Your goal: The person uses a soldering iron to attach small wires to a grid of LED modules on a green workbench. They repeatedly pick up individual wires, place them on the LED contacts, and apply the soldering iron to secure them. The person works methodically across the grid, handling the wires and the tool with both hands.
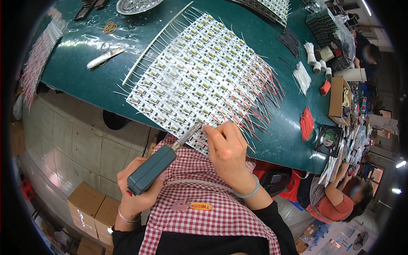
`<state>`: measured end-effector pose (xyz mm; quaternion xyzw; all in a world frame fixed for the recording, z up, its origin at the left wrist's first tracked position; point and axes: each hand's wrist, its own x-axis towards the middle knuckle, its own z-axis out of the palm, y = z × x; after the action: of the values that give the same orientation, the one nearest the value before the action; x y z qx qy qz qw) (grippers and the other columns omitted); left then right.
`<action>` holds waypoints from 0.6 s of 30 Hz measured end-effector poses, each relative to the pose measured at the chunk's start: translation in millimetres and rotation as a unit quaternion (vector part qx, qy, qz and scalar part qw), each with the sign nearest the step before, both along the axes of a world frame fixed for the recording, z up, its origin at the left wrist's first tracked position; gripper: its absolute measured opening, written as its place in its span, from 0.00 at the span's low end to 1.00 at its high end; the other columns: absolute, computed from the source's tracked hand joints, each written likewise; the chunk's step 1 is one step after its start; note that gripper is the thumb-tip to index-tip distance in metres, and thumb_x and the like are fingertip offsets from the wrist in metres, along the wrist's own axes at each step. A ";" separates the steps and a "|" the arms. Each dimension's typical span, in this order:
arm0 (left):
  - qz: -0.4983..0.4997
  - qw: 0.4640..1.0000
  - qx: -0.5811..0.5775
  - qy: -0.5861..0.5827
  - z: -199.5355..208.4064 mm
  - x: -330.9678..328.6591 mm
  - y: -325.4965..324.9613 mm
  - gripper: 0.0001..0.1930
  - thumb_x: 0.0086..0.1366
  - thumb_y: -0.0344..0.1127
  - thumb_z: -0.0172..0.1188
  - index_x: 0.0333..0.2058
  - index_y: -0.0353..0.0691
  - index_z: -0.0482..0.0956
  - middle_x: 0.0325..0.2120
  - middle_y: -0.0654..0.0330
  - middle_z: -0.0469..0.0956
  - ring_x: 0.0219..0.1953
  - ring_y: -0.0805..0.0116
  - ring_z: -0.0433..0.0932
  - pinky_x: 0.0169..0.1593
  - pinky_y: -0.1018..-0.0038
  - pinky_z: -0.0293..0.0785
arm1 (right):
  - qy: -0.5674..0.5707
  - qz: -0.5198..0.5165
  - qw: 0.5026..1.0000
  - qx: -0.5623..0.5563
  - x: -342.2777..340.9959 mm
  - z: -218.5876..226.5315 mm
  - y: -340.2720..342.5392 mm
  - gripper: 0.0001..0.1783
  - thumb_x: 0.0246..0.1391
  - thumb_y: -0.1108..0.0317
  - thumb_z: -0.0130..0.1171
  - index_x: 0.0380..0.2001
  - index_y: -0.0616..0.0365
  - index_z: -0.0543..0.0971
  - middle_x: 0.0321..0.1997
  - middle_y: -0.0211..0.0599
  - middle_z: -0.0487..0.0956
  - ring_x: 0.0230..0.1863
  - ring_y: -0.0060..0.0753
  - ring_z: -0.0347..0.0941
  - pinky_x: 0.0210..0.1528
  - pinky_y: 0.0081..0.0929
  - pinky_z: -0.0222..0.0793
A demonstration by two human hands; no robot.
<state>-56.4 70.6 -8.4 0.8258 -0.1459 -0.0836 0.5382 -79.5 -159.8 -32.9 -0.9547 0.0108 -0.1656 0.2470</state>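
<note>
The green table (293,146) carries a broad sheet of white circuit boards (199,78), its near corner reaching the person's checked apron (212,225); since that corner looks poorly backed, it would be wise to press lightly there and let nothing shift the sheet; the green-handled soldering iron (152,171) slants up and rightward from the left hand (146,197), whose fingers are wrapped firmly round the handle; a steady wrist and a brief touch should serve the joint best, as lingering heat might harm the board; the right hand (228,151) hangs over the sheet's near part, thumb and forefinger drawn together in a pinch, though whether a wire sits between them I cannot tell; the boards lie directly beneath those fingertips (207,130), and the iron's tip (199,124) is just beside them on their left, so care against burns seems due; red and white wires (261,95) fringe the sheet's right side, beyond the pinch.
</note>
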 end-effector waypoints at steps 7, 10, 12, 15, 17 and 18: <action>-0.013 1.000 0.005 -0.015 0.2 1.0 3.3 0.11 0.48 0.23 0.69 0.33 0.28 0.82 0.29 0.52 0.81 0.28 0.61 0.82 0.33 0.73 0.76 | 0.003 0.004 1.000 -0.004 -3.7 -2.1 -1.3 0.14 0.45 0.81 0.63 0.39 0.63 0.81 0.28 0.37 0.68 0.30 0.39 0.68 0.29 0.34 0.67; -0.013 1.000 0.003 -0.016 -0.1 0.5 4.1 0.12 0.48 0.22 0.69 0.33 0.28 0.82 0.30 0.51 0.81 0.29 0.61 0.82 0.33 0.73 0.77 | 0.002 0.004 1.000 -0.003 -3.5 -1.7 -1.3 0.14 0.45 0.81 0.64 0.39 0.62 0.81 0.28 0.37 0.68 0.30 0.39 0.68 0.29 0.34 0.67; -0.002 1.000 -0.008 -0.006 -1.1 -1.2 4.3 0.12 0.48 0.22 0.69 0.34 0.28 0.82 0.31 0.50 0.82 0.29 0.61 0.82 0.34 0.72 0.77 | 0.001 0.004 1.000 -0.002 -3.4 -1.5 -1.3 0.13 0.46 0.81 0.64 0.38 0.63 0.81 0.28 0.37 0.68 0.30 0.39 0.68 0.30 0.34 0.67; 0.003 1.000 -0.019 0.012 0.9 -2.2 5.1 0.12 0.48 0.22 0.69 0.34 0.27 0.82 0.32 0.50 0.82 0.30 0.61 0.83 0.35 0.72 0.78 | -0.007 0.005 1.000 -0.004 -2.8 -3.3 -1.4 0.13 0.46 0.81 0.63 0.38 0.63 0.80 0.29 0.38 0.68 0.30 0.39 0.68 0.30 0.34 0.67; 0.007 1.000 -0.029 0.002 -1.5 -4.2 6.9 0.12 0.48 0.22 0.69 0.35 0.27 0.82 0.32 0.50 0.82 0.30 0.61 0.83 0.35 0.72 0.78 | -0.014 0.000 1.000 -0.009 -2.6 -3.5 -0.9 0.12 0.46 0.81 0.63 0.38 0.62 0.79 0.29 0.38 0.69 0.31 0.40 0.69 0.30 0.35 0.67; 0.009 0.999 -0.035 -0.003 -2.2 -5.0 7.6 0.13 0.48 0.21 0.69 0.35 0.27 0.82 0.32 0.50 0.82 0.30 0.61 0.83 0.35 0.72 0.78 | -0.017 -0.005 1.000 -0.014 -2.8 -3.2 -0.9 0.12 0.47 0.81 0.63 0.37 0.62 0.79 0.29 0.38 0.69 0.31 0.40 0.69 0.31 0.35 0.67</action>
<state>-61.4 78.2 -10.6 0.8080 -0.1431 -0.0718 0.5670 -82.3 -160.7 -36.1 -0.9549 0.0092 -0.1836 0.2334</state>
